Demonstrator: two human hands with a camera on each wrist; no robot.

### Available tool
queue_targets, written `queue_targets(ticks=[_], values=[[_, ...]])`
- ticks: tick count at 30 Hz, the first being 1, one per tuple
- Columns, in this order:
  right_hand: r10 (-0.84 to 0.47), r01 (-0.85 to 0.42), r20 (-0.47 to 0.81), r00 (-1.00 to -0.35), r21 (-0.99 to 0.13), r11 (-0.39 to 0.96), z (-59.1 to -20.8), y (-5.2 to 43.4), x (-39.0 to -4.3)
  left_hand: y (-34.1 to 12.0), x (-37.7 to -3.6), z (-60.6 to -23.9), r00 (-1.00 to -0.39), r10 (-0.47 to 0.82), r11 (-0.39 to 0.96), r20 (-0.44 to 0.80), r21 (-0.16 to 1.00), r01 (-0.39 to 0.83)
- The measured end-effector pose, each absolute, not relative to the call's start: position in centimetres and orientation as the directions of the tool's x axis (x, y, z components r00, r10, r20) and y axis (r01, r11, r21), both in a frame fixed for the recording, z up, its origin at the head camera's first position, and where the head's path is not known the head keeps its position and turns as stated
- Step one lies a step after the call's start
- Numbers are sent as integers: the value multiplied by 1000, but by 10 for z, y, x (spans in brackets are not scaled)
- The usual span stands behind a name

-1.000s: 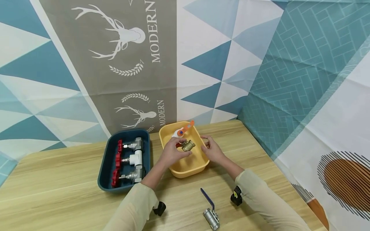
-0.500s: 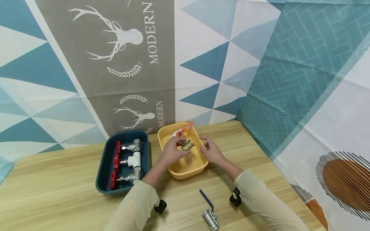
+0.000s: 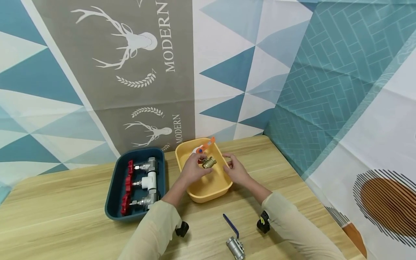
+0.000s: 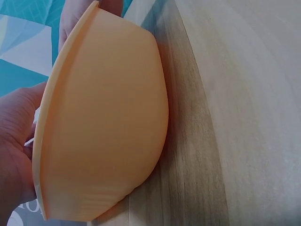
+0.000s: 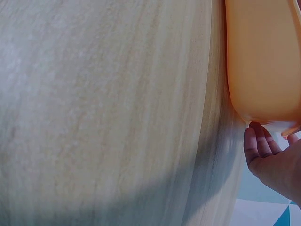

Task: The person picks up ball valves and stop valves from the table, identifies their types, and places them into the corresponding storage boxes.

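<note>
**Left hand pinches brass valve over yellow tray; right hand at tray's right rim**

Left hand (image 3: 191, 169) reaches into the yellow tray (image 3: 208, 187) from the near-left side, fingers curled, pinching the brass valve (image 3: 208, 162) above the tray floor. The valve sits in the far half of the tray, just in front of a white valve with an orange handle (image 3: 204, 147) that leans on the far rim.

Right hand (image 3: 235, 169) is at the tray's right rim, fingers bent inward toward the valve. Cannot tell whether it grips the rim or only touches it; the right wrist view shows fingertips (image 5: 257, 141) just beside the tray corner, loosely curled.

Edges: the yellow tray lies near the table's back edge, close to the patterned backdrop, so little room behind it. The blue tray (image 3: 112, 202) sits just left of it with a narrow gap between; it holds three valves with red handles (image 3: 128, 187) in a row. The table's right edge runs near the right hand's side.

Open room: bare wood in front of both trays. Near the front edge lies a steel valve with a blue lever (image 3: 234, 242), between the two sleeves. Wide bare tabletop (image 3: 58, 216) left of the blue tray.
</note>
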State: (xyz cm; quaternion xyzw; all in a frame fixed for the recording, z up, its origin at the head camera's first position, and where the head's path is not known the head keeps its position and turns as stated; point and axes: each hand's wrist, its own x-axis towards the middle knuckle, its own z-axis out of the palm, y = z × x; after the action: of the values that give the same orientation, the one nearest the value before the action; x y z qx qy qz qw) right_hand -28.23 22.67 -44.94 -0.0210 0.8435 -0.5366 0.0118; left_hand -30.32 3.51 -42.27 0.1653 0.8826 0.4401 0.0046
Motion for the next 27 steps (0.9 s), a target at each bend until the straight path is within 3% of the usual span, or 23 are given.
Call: queue_targets(ticks=[27], values=[[-90, -5, -31, -995, -927, 376, -436, 227, -276, 41, -317, -426, -958, 277, 651, 80, 718, 248]])
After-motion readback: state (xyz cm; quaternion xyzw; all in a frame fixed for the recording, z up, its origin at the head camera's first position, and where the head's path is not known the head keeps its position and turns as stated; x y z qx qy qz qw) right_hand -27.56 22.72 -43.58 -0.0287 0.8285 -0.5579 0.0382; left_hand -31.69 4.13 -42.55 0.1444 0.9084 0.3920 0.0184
